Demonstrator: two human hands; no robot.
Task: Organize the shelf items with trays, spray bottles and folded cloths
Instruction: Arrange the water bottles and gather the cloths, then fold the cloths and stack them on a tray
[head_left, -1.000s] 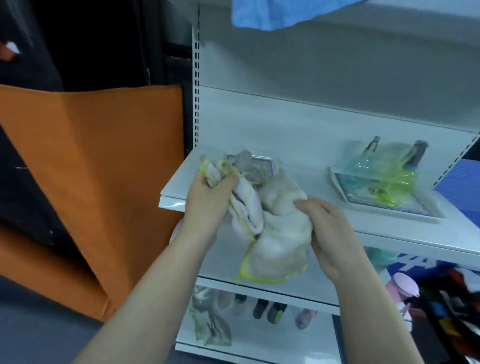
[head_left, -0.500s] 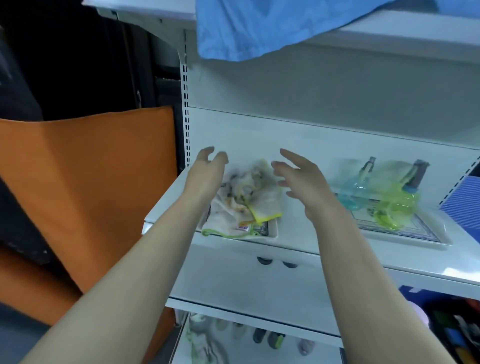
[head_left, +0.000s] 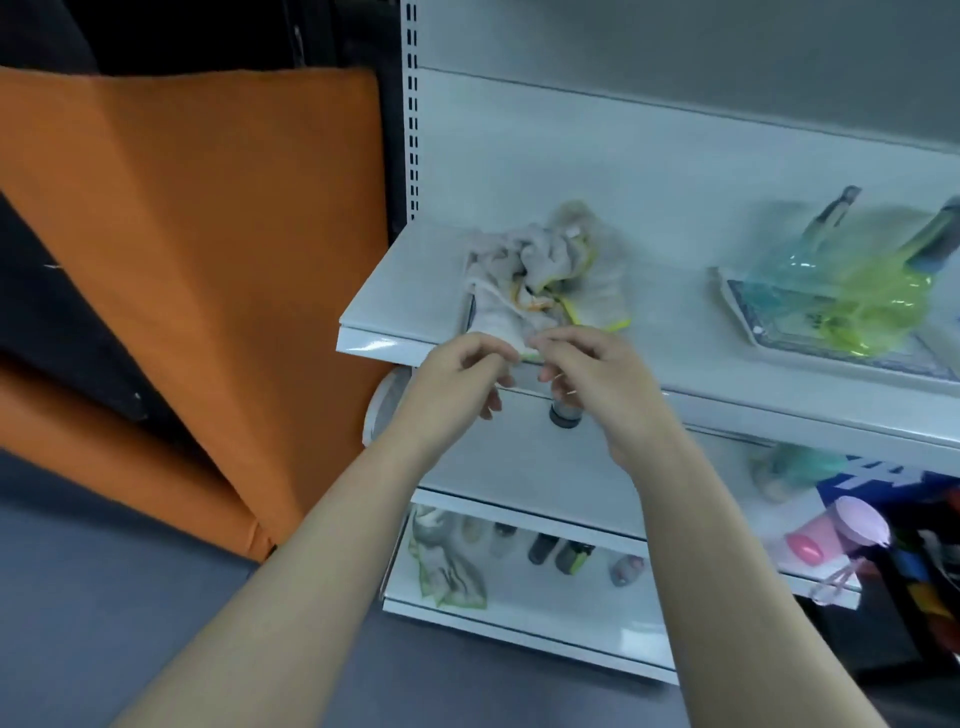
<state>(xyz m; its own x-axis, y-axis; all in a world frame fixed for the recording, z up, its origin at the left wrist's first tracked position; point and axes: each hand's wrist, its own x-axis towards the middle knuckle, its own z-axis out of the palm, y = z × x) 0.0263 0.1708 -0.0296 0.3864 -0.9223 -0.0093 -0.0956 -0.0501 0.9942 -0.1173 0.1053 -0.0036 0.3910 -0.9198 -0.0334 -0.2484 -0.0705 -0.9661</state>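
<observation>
Two bare limbs are recorded. The left hand (head_left: 462, 374) and right hand (head_left: 597, 379) are uncovered. The left forearm (head_left: 291, 582) and right forearm (head_left: 727, 571) are seen bare from wrist to the lower frame edge, narrowing toward the wrists. Fingernail detail is lost to blur.

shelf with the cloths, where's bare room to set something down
Bare shelf between the cloths and the tray of spray bottles; a smaller strip at the left corner beside the cloths. Crowded at the front edge, where left hand and right hand meet the cloths.
</observation>
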